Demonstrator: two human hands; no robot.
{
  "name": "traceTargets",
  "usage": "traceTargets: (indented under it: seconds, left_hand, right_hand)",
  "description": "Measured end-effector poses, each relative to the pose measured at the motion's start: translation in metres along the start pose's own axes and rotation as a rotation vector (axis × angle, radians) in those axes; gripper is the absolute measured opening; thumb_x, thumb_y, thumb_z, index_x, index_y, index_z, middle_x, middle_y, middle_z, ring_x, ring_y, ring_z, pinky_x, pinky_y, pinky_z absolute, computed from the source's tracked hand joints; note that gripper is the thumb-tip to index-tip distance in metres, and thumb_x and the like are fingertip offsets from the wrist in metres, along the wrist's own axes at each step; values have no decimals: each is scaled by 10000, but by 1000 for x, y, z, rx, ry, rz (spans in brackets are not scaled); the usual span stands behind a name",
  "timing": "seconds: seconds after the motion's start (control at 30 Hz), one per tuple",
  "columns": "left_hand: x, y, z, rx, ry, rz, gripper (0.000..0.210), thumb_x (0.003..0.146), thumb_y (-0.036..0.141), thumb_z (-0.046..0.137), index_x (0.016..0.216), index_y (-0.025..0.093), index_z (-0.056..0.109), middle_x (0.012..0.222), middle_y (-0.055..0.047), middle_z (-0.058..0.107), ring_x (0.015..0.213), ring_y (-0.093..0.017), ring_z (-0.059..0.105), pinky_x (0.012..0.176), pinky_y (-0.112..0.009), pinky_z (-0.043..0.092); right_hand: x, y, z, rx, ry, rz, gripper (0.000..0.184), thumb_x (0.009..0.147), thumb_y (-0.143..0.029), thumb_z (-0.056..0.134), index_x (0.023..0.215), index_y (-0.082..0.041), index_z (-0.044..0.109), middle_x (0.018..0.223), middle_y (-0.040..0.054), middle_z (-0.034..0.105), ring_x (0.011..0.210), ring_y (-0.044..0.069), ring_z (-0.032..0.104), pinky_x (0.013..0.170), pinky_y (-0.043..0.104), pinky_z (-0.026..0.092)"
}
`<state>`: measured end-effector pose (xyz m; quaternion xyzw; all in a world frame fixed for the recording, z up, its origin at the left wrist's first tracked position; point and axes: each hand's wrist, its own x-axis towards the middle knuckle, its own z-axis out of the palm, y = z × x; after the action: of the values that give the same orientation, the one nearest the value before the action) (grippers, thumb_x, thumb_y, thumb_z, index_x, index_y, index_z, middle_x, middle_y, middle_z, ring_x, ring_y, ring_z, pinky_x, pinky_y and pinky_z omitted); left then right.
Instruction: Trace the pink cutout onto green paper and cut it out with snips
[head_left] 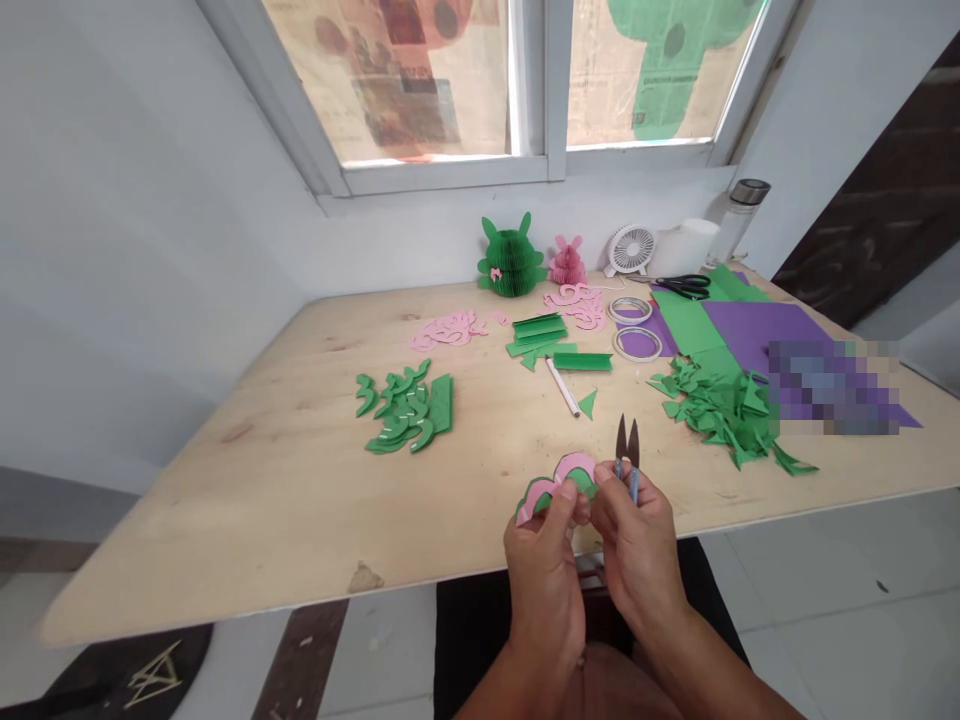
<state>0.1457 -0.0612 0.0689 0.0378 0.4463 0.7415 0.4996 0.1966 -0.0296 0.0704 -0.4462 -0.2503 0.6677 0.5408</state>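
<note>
Near the table's front edge, my left hand (pixel 546 565) pinches a wavy paper cutout (pixel 576 463), pink shapes lying over green paper. My right hand (pixel 639 545) is closed around small thread snips (pixel 628 445) with blue handles; their dark blades point away from me, apart. The right fingertips also touch the cutout's right end. Beyond my hands lie a white pen (pixel 562 388) and a small green scrap (pixel 589 403). To the left is a pile of curved green paper pieces (pixel 405 412).
Green scraps (pixel 724 405) heap at right beside purple sheets (pixel 772 340). Behind are tape rolls (pixel 637 345), black scissors (pixel 686 287), pink cutouts (pixel 450 329), folded green strips (pixel 540 330), a green paper figure (pixel 511 262), a pink one (pixel 568 262), a fan (pixel 631 249) and a bottle (pixel 739 222).
</note>
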Motion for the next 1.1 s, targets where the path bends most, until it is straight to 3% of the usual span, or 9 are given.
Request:
traceTargets:
  seconds: [0.33, 0.53, 0.67, 0.9, 1.1]
  left_hand:
    - [2, 3, 2, 83, 54, 31, 187, 660, 254, 733, 586, 165, 586, 582, 35, 544, 593, -105, 515, 641, -227, 455]
    - [9, 9, -1, 96, 96, 54, 166, 616, 228, 759, 589, 158, 610, 567, 40, 584, 584, -104, 545, 617, -223, 446]
    - [16, 14, -6, 130, 107, 49, 157, 623, 222, 754, 604, 148, 618, 573, 19, 612, 591, -124, 600, 599, -227, 453]
    - [19, 23, -7, 95, 106, 50, 185, 604, 242, 764, 628, 148, 606, 610, 13, 641, 617, -155, 669, 632, -246, 511]
    - [19, 27, -6, 19, 96, 30, 198, 594, 229, 777, 632, 152, 599, 643, 8, 673, 644, -151, 675, 724, -277, 538]
  right_hand:
    - [0, 3, -2, -26, -11, 0, 380, 646, -387, 778, 663, -202, 447, 548, -103, 256, 471, 67, 152, 430, 228, 137]
    - [1, 0, -16, -101, -122, 40, 330, 700, -429, 749, 703, -177, 537, 535, -97, 260, 481, 74, 147, 426, 221, 127]
    - [-6, -4, -30, -195, -196, 49, 379, 804, -534, 609, 773, -156, 616, 535, -63, 330, 493, 86, 213, 442, 229, 167]
    - [-15, 8, -39, -311, -322, 150, 385, 821, -543, 586, 771, -162, 620, 526, -73, 287, 483, 82, 190, 447, 235, 131]
    - [-16, 16, -38, -297, -357, 188, 387, 818, -542, 589, 773, -158, 607, 512, -84, 267, 468, 74, 153, 439, 235, 93]
